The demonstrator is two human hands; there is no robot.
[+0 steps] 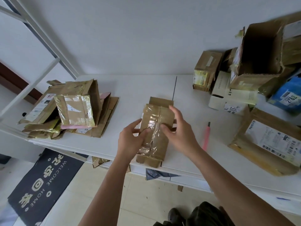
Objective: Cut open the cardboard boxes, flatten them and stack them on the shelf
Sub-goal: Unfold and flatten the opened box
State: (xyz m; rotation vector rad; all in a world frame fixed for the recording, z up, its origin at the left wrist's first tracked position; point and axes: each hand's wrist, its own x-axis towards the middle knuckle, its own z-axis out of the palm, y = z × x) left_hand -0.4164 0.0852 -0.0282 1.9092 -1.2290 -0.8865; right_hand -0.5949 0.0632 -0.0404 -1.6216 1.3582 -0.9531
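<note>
Your left hand (130,139) and right hand (177,129) both hold the taped cardboard box (154,132) at centre frame, fingers curled on its top face, near the front edge of the white table (130,88). A pink box cutter (206,137) lies just right of your right wrist. A pile of flattened boxes (73,110) sits at left; uncut boxes (244,82) crowd the upper right. A dark doormat (44,181) lies lower left.
</note>
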